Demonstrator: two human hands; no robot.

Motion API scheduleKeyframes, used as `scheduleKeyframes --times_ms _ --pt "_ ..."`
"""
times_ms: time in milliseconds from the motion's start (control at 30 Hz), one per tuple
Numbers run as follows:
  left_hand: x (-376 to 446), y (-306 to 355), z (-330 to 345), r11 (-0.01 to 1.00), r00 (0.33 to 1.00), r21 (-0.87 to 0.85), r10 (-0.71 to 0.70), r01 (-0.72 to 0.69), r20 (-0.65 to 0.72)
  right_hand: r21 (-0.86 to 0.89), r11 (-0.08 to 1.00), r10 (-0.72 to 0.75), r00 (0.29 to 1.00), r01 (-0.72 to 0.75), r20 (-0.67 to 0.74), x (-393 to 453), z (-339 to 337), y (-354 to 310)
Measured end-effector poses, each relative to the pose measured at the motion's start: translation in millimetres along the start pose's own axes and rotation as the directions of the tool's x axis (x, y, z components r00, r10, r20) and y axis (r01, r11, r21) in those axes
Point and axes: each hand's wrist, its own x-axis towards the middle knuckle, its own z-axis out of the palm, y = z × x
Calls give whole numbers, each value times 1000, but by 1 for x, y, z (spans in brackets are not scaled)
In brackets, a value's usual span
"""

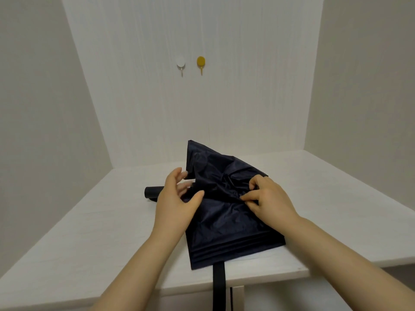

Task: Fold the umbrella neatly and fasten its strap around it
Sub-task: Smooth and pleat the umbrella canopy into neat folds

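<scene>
Your right hand is pinching a crumpled fold of the dark umbrella between thumb and fingertips. Your left hand is spreading open at the umbrella's left edge, fingers loose, gripping nothing. The umbrella is lying on the white table, its handle poking out leftward, its strap hanging off the umbrella's near end.

one dark umbrella lies on one white desk. it has one black handle sticking out at its left and one black strap hanging over the desk's near edge. two hands are on it: one left hand and one right hand. two hooks are on the wall: one white hook and one yellow hook.
</scene>
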Motion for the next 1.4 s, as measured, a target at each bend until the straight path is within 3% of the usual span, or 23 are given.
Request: scheduleKeyframes --times_ms 100,233,433,600,867,933,1000,1067,1133,1333,1400 --pt "10 2 5 991 993 67 -114 114 1 -1 999 47 998 -47 39 -1 -3 -2" --pt "16 -10 6 979 990 149 -140 140 -9 4 996 91 990 -92 104 -1 -7 -5" --pt "17 -23 -1 962 971 -129 -239 240 25 69 980 167 964 -184 205 -1 -11 -7" --pt "10 -20 -2 925 961 -265 -251 274 115 203 926 304 947 -319 102 5 -12 -9" --pt "4 -15 -2 929 965 -277 -207 245 158 16 933 353 926 -358 135 17 -9 -13" --pt "3 -15 -3 938 967 -262 -186 227 172 108 931 343 936 -350 74 12 -8 -10" --pt "2 -18 -3 950 971 -237 -162 201 176 339 882 340 940 -327 24 5 -8 -5" --pt "2 -21 -3 958 974 -218 -149 185 171 581 747 376 926 -323 32 -1 -12 0" --pt "2 -22 -1 964 978 -209 -135 167 161 709 620 405 911 -336 78 -6 -18 2" --pt "3 -26 0 966 976 -191 -145 175 160 705 549 435 874 -448 216 -7 -26 9" --pt "2 -25 -1 966 976 -189 -147 177 161 649 574 472 849 -499 236 -4 -24 9"
